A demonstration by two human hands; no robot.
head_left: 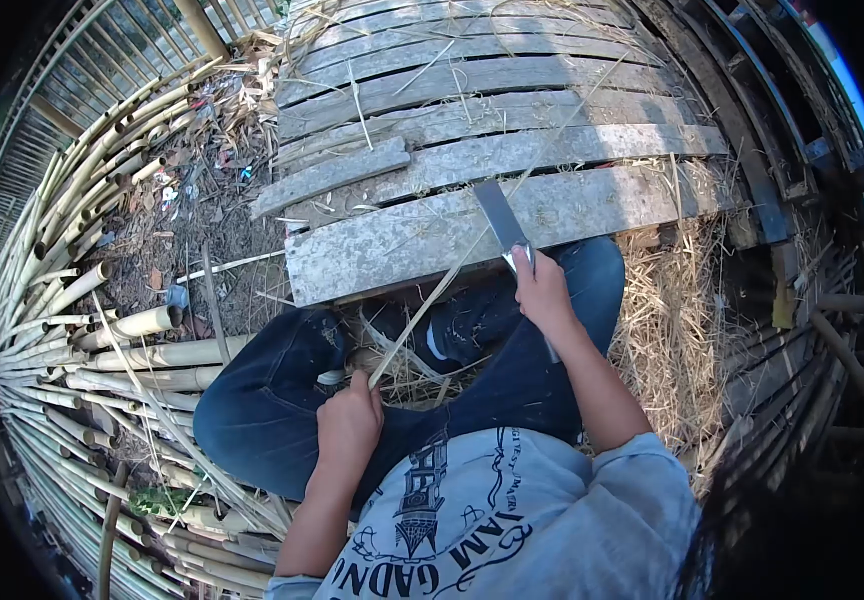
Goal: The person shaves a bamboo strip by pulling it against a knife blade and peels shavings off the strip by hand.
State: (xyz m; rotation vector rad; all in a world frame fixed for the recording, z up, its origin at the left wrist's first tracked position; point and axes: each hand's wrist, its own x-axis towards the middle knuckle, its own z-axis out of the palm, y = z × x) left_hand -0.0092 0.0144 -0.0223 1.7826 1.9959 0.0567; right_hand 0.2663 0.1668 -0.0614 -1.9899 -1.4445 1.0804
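Observation:
My left hand [349, 420] is closed in a fist round a thin pale bamboo strip [427, 309] above my left leg. From there the strip slants up and right, over the edge of the wooden slats and past the blade. Near my right knee, my right hand [544, 292] grips a knife with a broad, square-ended grey blade [499, 214]. Its blade points up and left over the nearest slat, close beside the strip; whether they touch I cannot tell. My fingers hide most of the knife's handle.
In front of me lies a platform of weathered wooden slats [372, 255], with a loose short plank [337, 178] on it. Many cut bamboo poles [147, 325] are piled at left. Shavings [667, 330] cover the ground at right, near stacked timber [752, 130].

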